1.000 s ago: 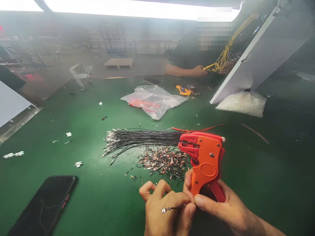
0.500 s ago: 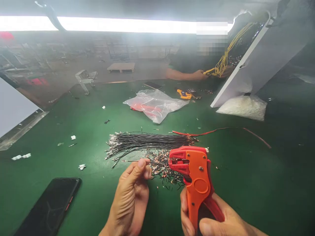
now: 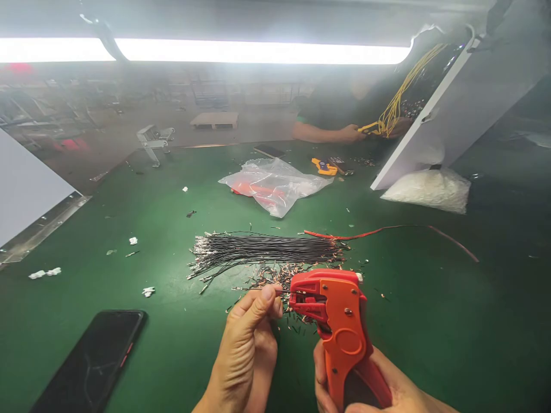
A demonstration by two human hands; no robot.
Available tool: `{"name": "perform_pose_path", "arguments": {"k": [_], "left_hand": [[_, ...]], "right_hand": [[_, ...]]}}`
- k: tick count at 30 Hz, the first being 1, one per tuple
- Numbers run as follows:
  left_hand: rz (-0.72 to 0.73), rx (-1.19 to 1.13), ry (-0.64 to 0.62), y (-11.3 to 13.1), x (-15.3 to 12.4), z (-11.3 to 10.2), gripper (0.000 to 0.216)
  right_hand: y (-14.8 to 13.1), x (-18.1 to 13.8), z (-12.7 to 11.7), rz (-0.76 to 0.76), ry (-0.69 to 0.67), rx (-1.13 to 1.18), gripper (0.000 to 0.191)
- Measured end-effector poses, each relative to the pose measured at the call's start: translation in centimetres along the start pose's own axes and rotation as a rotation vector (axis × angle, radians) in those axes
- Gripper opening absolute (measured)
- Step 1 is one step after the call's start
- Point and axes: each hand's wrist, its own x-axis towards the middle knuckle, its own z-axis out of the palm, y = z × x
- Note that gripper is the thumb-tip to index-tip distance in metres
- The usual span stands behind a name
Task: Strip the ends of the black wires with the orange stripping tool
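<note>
Between thumb and fingers, my left hand [image 3: 247, 344] pinches a thin black wire [image 3: 245, 288] with a metal terminal on its left end. The wire's other end sits in the jaws of an orange and red wire stripper [image 3: 342, 321]. My right hand [image 3: 383, 384] is wrapped round the stripper's handles, and the tool stands upright with its jaws facing left. Behind both hands lies a bundle of black wires [image 3: 267, 248] with terminals at the left and bare copper at the right. A heap of short wire scraps [image 3: 267, 275] is partly hidden by the hand and the tool.
A dark phone [image 3: 90, 361] lies front left. Further back are a clear plastic bag [image 3: 279, 186] with something red inside, a red wire [image 3: 370, 232], a yellow tool [image 3: 323, 166] and a white-filled bag [image 3: 430, 189]. Across the table, a person's hand [image 3: 350, 133] holds another yellow tool.
My left hand has moved right, bringing the wire's end into the stripper's jaws. The stripper has shifted slightly left and down. The camera view has tilted a little.
</note>
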Motion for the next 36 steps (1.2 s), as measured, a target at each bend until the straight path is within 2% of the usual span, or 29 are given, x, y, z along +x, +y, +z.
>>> {"name": "perform_pose_path", "arguments": {"k": [6,16,21,32,36], "left_hand": [[0.063,0.062,-0.057,-0.3,0.0,-0.6,0.025],[0.238,0.176,0.056,-0.5,-0.1,0.0,0.033],[0.245,0.193,0.054,-0.6,0.1,-0.1,0.035],[0.179,0.184,0.015,-0.3,-0.1,0.1,0.031],[0.133,0.145,0.0,-0.1,-0.2,0.2,0.032]], "right_hand": [[-0.2,0.2,0.0,0.013,0.001,-0.028,0.044],[0.5,0.7,-0.5,-0.024,0.015,-0.067,0.043],[0.7,0.9,-0.4,-0.059,0.05,-0.14,0.041],[1.6,0.6,-1.1,-0.03,0.216,-0.331,0.056],[1.2,0.6,-0.8,-0.031,0.172,-0.29,0.055]]}}
